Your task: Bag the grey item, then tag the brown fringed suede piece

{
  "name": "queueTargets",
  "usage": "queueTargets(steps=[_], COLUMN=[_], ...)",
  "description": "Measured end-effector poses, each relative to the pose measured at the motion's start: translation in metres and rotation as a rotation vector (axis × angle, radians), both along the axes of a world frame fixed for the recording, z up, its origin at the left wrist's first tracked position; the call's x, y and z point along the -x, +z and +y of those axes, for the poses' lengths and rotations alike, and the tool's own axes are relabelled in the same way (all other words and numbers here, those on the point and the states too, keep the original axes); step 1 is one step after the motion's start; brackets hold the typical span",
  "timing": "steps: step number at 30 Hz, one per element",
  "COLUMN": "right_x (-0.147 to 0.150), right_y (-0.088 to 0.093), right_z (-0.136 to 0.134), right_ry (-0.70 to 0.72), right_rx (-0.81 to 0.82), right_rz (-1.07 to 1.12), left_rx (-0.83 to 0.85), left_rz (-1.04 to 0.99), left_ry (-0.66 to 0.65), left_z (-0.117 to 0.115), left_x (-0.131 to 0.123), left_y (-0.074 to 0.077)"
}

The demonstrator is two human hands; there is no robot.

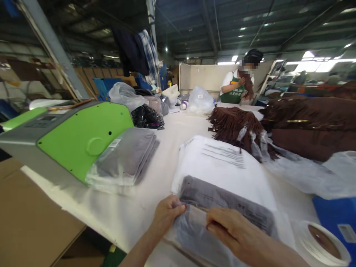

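A grey folded cloth in a clear plastic bag (pixel 222 207) lies at the near edge of the white table (pixel 178 137). My left hand (pixel 166 215) pinches the bag's left side, fingers closed on the plastic. My right hand (pixel 232 230) lies on top of the bag with its fingers pressed down on the open flap. Under the bag is a stack of white printed bags (pixel 222 159). A second bagged grey cloth (pixel 125 157) leans against the green machine (pixel 80 142) to the left.
Brown fringed cloth (pixel 236 126) and a brown pile (pixel 314 126) sit at right. A tape roll (pixel 322 243) and a blue box (pixel 336 218) are at near right. Bags crowd the far end, where another person (pixel 236 87) works. A cardboard box (pixel 30 222) stands at left.
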State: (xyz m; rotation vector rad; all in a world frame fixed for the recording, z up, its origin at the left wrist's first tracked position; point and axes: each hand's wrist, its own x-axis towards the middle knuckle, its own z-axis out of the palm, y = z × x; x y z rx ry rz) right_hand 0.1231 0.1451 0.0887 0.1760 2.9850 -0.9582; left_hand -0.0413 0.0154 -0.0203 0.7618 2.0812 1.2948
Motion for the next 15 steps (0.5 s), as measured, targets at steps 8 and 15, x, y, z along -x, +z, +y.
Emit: queueTargets(steps=[8, 15], right_x=[0.079, 0.045], right_y=[-0.034, -0.051], right_z=[0.025, 0.009], right_ry=[-0.151, -0.147], right_rx=[-0.413, -0.808], right_rz=[-0.310, 0.314], left_rx=[0.029, 0.086], left_rz=[0.045, 0.082], left_ry=[0.026, 0.028], left_z=[0.002, 0.004], left_x=[0.001, -0.001], left_y=[-0.005, -0.001])
